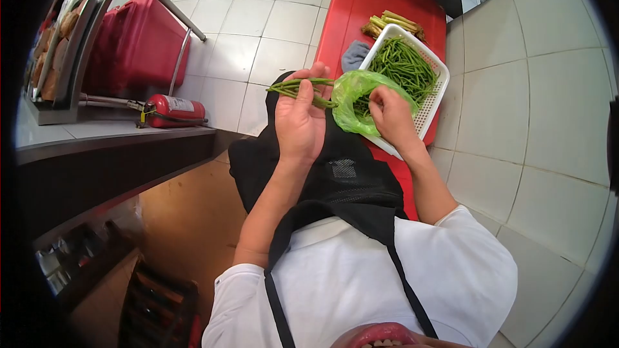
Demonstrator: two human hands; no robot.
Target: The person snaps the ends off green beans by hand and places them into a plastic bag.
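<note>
My left hand (pixel 302 116) is closed around a small bunch of green beans (pixel 289 87), the thumb pressed over them. The bunch is held level above my black apron (pixel 329 174). Over a light green plastic bag (pixel 351 93), my right hand (pixel 393 115) is curled with its fingertips pointing down. Whatever those fingers pinch is hidden. The bag's mouth gapes, and some beans show inside it. It rests against the near left side of a white plastic basket (pixel 442 77), which holds a heap of green beans (pixel 403 67).
The basket stands on a long red surface (pixel 348 13). Beyond it lie pale green stalks (pixel 394 23), with a grey cloth (pixel 354 55) at its left. Leftward are a fire extinguisher (pixel 173 111), a dark red bin (pixel 138 45) and a metal rack (pixel 61 84). A tiled wall (pixel 496 122) rises at right.
</note>
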